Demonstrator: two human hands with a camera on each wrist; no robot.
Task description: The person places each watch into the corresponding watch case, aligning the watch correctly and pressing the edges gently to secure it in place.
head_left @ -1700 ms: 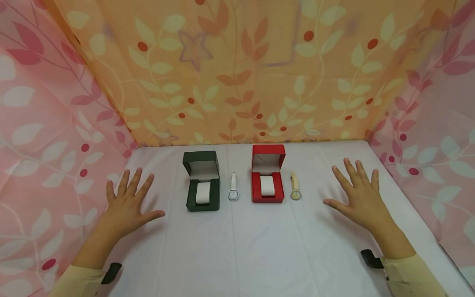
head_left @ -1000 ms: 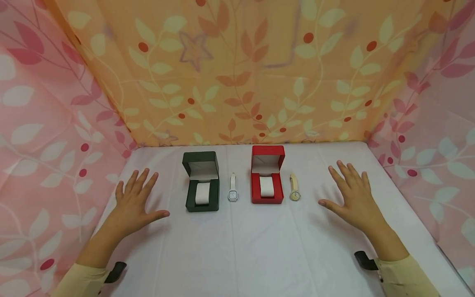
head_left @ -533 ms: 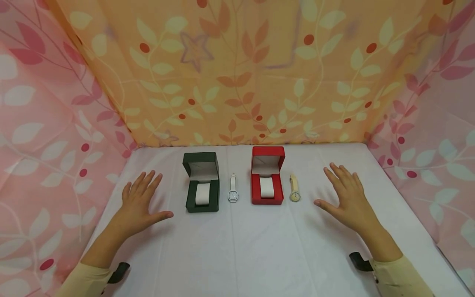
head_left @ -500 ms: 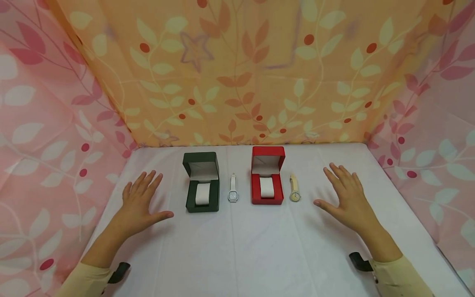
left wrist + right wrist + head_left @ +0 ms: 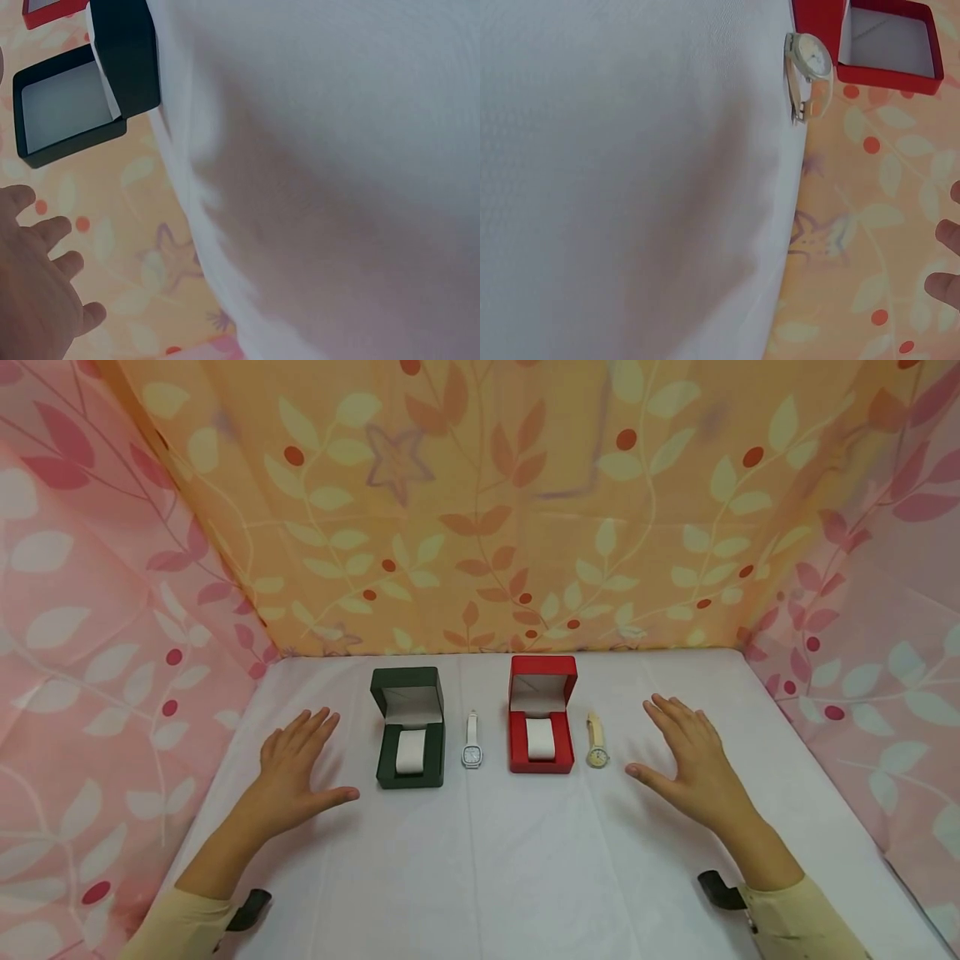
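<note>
My left hand (image 5: 288,781) hovers over the cloth left of a dark green watch box (image 5: 386,758), fingers spread and holding nothing. The box's lid is up and a white cushion (image 5: 410,752) sits inside. Right of it lies a watch with a square face and white strap (image 5: 472,752). A red watch box (image 5: 562,743), lid also raised, has its own white cushion (image 5: 540,739). Beside that box lies a round-faced watch with a cream strap (image 5: 597,753), nearest to my right hand (image 5: 693,772), which is spread and holds nothing. In the right wrist view this watch (image 5: 811,57) stands out by the red box (image 5: 892,75).
White cloth (image 5: 480,877) covers the table. An orange leaf-patterned curtain (image 5: 480,510) hangs along the back edge, with pink ones at the left (image 5: 97,635) and right (image 5: 892,693). A black wrist device (image 5: 250,910) shows under the left sleeve and another (image 5: 722,891) by the right.
Both hands have moved inward, the left to the right and the right to the left, closer to the boxes and watches. The boxes and watches have stayed in place.
</note>
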